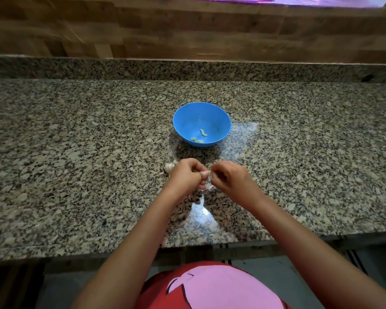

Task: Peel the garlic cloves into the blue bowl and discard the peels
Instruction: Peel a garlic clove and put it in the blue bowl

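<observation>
Speckled granite counter [76,152]. Blue bowl [183,121] stands mid-counter with a few peeled cloves [202,132] inside. Just in front of it, left hand [185,175] and right hand [228,178], fingers curled, together pinch a white-skinned garlic clove [208,188], mostly hidden. Garlic bulb [168,167] lies beside the left hand.
</observation>
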